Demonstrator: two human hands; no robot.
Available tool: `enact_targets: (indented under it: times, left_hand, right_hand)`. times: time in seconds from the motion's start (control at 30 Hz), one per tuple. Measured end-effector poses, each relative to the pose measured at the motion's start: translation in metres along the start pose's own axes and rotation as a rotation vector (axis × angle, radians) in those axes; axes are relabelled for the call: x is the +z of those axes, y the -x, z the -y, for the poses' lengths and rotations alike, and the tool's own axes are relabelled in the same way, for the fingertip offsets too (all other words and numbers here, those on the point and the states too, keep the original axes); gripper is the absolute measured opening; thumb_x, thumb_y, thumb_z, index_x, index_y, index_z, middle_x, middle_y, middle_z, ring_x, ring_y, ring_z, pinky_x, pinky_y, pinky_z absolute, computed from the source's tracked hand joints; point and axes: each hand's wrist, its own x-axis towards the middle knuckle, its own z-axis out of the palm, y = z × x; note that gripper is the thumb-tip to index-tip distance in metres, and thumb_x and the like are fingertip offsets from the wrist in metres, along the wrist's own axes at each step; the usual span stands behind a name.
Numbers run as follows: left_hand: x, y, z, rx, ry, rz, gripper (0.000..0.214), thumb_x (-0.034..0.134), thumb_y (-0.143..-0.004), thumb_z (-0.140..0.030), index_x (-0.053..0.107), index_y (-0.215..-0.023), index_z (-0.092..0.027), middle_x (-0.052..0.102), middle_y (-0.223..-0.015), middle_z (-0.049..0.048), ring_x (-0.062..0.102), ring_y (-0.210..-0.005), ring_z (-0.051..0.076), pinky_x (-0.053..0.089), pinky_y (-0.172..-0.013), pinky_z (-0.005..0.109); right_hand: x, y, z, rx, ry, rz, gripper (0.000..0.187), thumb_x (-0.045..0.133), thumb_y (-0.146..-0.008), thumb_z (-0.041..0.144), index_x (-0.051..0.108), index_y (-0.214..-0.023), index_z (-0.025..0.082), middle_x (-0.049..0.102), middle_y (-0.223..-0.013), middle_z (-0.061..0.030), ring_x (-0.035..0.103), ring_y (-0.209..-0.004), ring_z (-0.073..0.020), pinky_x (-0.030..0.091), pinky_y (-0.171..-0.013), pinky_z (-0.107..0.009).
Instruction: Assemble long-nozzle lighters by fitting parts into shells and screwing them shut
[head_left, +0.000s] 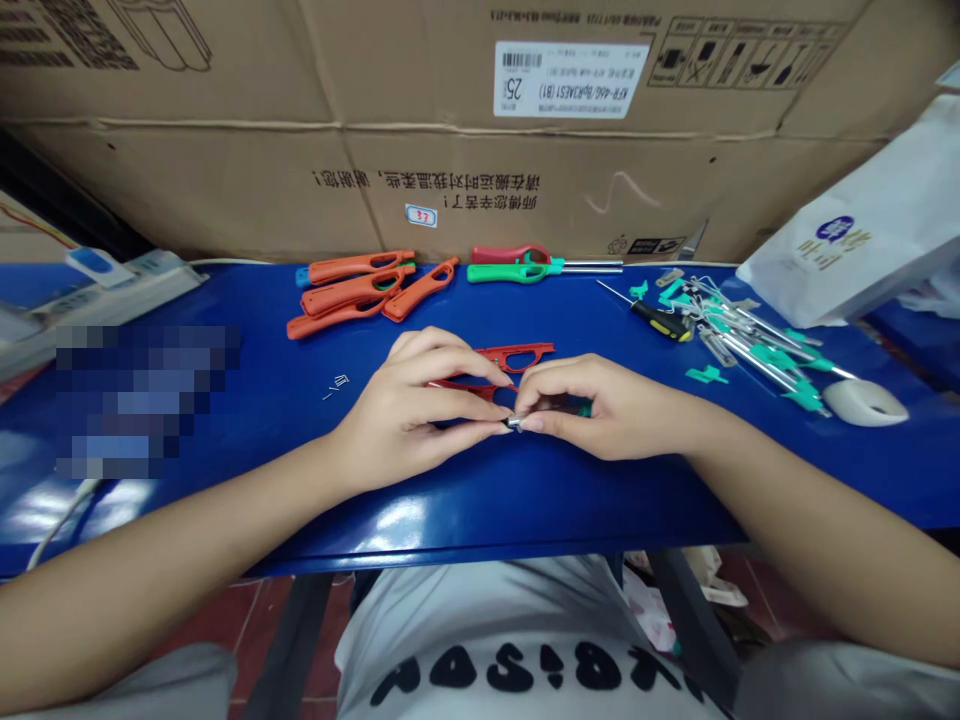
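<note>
My left hand point(416, 405) and my right hand point(600, 405) meet at the middle of the blue table point(525, 500), fingers pinched together. Between the fingertips sits a small metal part point(514, 424), gripped from both sides. A green bit point(584, 409) shows under my right fingers. Red plastic lighter shells point(517, 354) lie flat just behind my hands, partly hidden by my left hand.
Orange lighter shells point(360, 288) and a red-and-green assembled lighter point(525, 263) lie at the back. A screwdriver point(660, 320), metal tubes with green parts point(757, 345) and a white mouse point(862, 402) sit right. Cardboard boxes point(450, 120) behind, a white bag point(862, 240) right, a power strip point(112, 285) left.
</note>
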Motion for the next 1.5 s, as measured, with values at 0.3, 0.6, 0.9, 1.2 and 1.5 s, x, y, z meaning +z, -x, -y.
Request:
enact_targets:
  times: [0.3,0.6,0.9,1.2,1.5]
  left_hand:
    - [0.004,0.001,0.001,-0.129,0.081,0.028,0.01,0.083,-0.083,-0.026,0.079,-0.092,-0.023,0.077,-0.101,0.0037,0.064,-0.097,0.02,0.047,-0.092,0.038]
    - [0.003,0.001,-0.005,-0.09,0.012,0.098,0.011,0.078,-0.088,-0.029,0.077,-0.097,-0.023,0.077,-0.103,0.0034,0.066,-0.098,0.02,0.045,-0.092,0.038]
    - [-0.004,0.005,0.021,-0.323,0.05,0.236,0.044,0.072,-0.087,-0.031,0.067,-0.129,-0.018,0.074,-0.113,0.007,0.069,-0.1,0.02,0.054,-0.089,0.031]
    - [-0.01,0.001,0.026,-0.395,0.08,0.408,0.025,0.068,-0.086,-0.027,0.073,-0.109,-0.017,0.07,-0.095,0.0036,0.065,-0.079,0.014,0.051,-0.07,0.025]
    - [-0.011,0.001,0.03,-0.407,0.039,0.434,0.014,0.068,-0.089,-0.031,0.069,-0.09,-0.016,0.066,-0.077,0.0004,0.059,-0.065,0.012,0.044,-0.06,0.023]
  right_hand:
    - [0.003,0.0,-0.001,0.051,-0.023,0.001,0.016,0.06,-0.098,0.033,0.063,-0.093,0.018,0.063,-0.081,0.0014,0.051,-0.069,-0.0108,0.04,-0.062,-0.023]
    - [0.014,-0.005,-0.006,0.135,-0.069,-0.107,0.027,0.072,-0.087,0.037,0.057,-0.074,0.018,0.052,-0.065,0.0054,0.044,-0.06,-0.0084,0.036,-0.056,-0.021]
    - [-0.001,-0.002,-0.01,0.183,0.218,-0.317,0.02,0.069,-0.086,0.036,0.061,-0.079,0.019,0.064,-0.073,0.0013,0.055,-0.066,-0.0125,0.04,-0.063,-0.026]
    - [-0.01,0.0,-0.006,0.313,0.341,-0.262,0.012,0.066,-0.081,0.029,0.063,-0.074,0.02,0.066,-0.072,0.0005,0.057,-0.067,-0.0143,0.039,-0.063,-0.028]
    - [-0.011,0.001,-0.007,0.318,0.156,-0.337,0.021,0.067,-0.083,0.037,0.054,-0.082,0.022,0.059,-0.072,0.0019,0.052,-0.065,-0.0134,0.04,-0.06,-0.027]
